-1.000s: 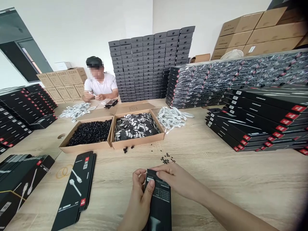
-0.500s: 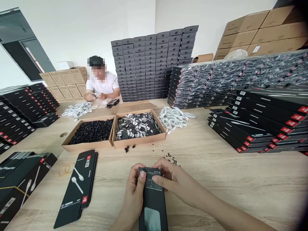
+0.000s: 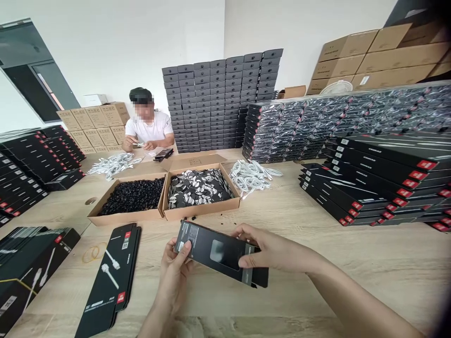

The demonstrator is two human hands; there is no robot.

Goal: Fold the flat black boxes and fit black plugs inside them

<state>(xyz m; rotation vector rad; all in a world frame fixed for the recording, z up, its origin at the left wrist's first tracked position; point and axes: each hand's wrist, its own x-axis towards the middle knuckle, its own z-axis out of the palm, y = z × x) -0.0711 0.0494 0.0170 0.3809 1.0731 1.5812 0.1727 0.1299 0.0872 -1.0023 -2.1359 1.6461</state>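
Note:
Between my hands a long black cardboard box is held tilted above the table, its window side facing up. My left hand grips the left end, thumb on the printed text. At the other end my right hand is closed around the box, thumb on top and fingers behind the far edge. A flap stands out past the right end, which looks unclosed. To the left lies a short stack of flattened black cable boxes, printed with white plugs.
Behind are a carton of small black pieces and a carton of black-and-white tags. White cables lie beside them. Stacked black boxes stand right, a banded bundle left. A co-worker sits across the table.
The box has turned from pointing toward me to lying crosswise. My right hand has moved from its far end to the end now at the right. My left hand has shifted left.

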